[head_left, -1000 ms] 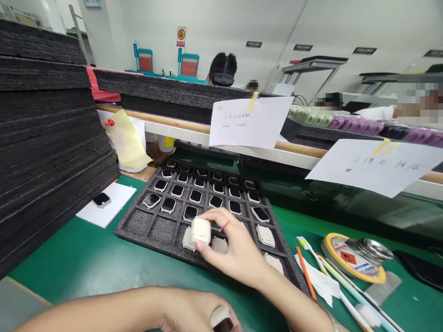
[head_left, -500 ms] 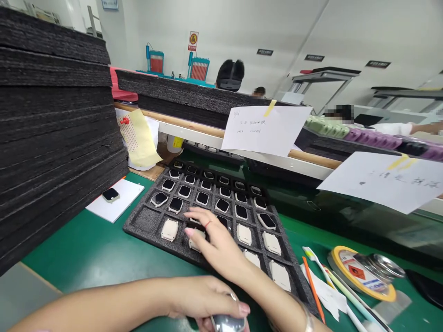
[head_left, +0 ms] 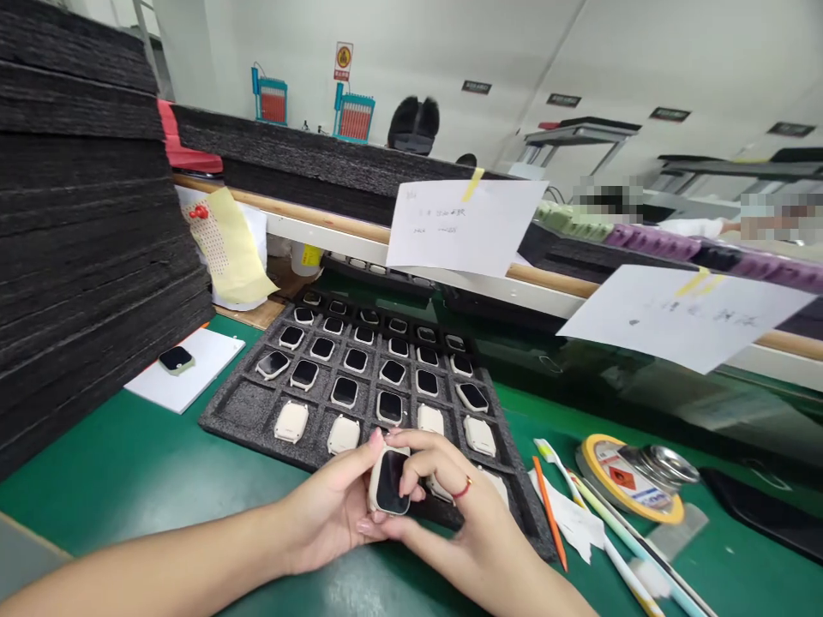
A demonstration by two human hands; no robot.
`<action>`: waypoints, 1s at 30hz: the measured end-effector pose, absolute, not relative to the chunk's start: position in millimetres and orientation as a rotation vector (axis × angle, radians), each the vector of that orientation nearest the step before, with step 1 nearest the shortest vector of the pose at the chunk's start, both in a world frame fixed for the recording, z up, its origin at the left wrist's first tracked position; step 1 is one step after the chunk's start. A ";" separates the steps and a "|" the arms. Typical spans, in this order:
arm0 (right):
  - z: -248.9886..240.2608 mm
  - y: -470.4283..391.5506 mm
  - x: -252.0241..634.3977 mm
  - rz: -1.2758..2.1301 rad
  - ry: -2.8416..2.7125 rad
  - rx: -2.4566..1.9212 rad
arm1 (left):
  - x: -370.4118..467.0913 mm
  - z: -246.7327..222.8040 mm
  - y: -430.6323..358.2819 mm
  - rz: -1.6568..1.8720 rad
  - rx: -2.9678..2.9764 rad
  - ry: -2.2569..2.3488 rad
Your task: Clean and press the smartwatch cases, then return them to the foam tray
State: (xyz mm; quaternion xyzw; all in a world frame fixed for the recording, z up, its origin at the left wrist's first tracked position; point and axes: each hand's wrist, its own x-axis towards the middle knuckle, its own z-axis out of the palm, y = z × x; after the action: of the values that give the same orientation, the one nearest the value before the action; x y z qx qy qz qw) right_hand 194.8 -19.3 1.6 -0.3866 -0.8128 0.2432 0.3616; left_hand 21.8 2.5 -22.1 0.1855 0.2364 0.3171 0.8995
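Observation:
A strapless smartwatch [head_left: 387, 490] with a pale case is held up between my two hands, its black screen facing me. My left hand [head_left: 334, 501] is closed on its left side and lower edge, thumb near the top corner. From the right, my right hand [head_left: 472, 501] grips the same watch, its bent fingers at the screen's edge. Just beyond lies a black foam tray [head_left: 248, 411] whose compartments hold several watches like it. Most show dark screens; those in the nearer rows, such as one pale watch case [head_left: 291, 422], lie back side up.
Stacked black foam sheets [head_left: 83, 231] rise at the left, beside a watch [head_left: 176, 361] on a white pad [head_left: 212, 360]. At right lie an orange stick [head_left: 549, 514], toothbrushes, tissue [head_left: 572, 521] and a yellow-rimmed round container [head_left: 627, 476]. A paper-hung shelf [head_left: 347, 244] crosses behind.
My right hand has come back from over the tray to the watch in my left hand. The watch has been raised and turned screen toward me. The view has shifted slightly.

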 end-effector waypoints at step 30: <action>-3.0 -18.1 192.0 0.684 -1.890 -0.903 | 12.5 -29.5 3.5 0.600 0.357 0.358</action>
State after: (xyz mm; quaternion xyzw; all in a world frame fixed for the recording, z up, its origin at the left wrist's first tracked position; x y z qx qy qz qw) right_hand 192.0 -18.1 -3.0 -0.3657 -0.7651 0.2767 0.4521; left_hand 12.5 3.5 -29.5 0.1738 0.1743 0.2921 0.9242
